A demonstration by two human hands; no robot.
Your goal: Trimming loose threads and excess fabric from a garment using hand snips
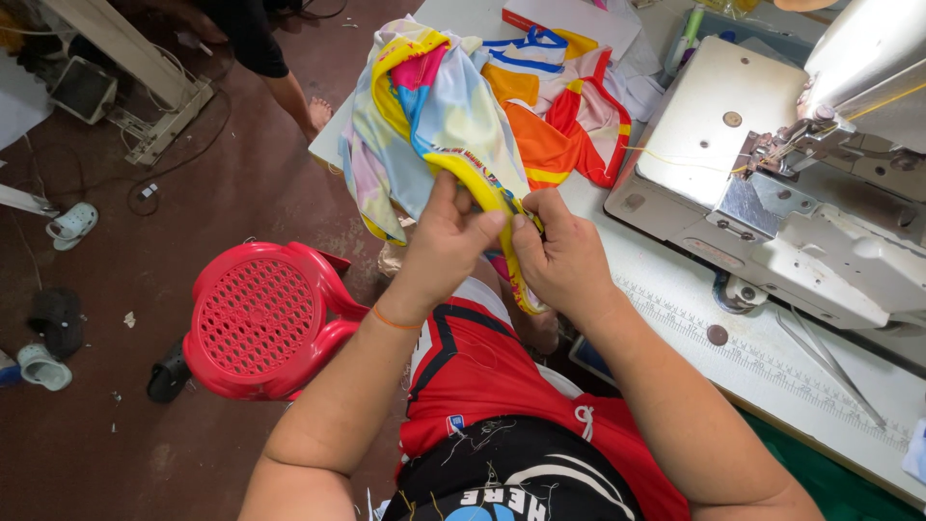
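Hands meet just off the near left edge of the counter [666, 289], over the person's lap. The left hand [446, 246] has its fingers closed in a pinch on the yellow band [482, 190] that trims a multicoloured garment [434, 106]. The right hand [562, 256] has its fingers closed on the same band, just beside the left, thumb tips nearly touching. The band curves down between both hands and hangs below the right hand.

The garment is bunched and draped over the far left corner of the counter, its pale blue, pink and yellow part hanging off the edge toward the hands. Its orange and red part lies on the counter top behind, near a sewing machine [772, 193]. The machine stands at the right side of the counter, well apart from both hands. A yellow thread [675, 161] runs across its flat plate. A printed ruler strip [772, 362] runs along the near edge of the counter.

A red plastic stool [258, 318] stands on the floor to the left of the person's left forearm. Sandals [72, 224] lie on the floor further left. Another person's bare foot [318, 114] shows on the floor beyond the far left corner.
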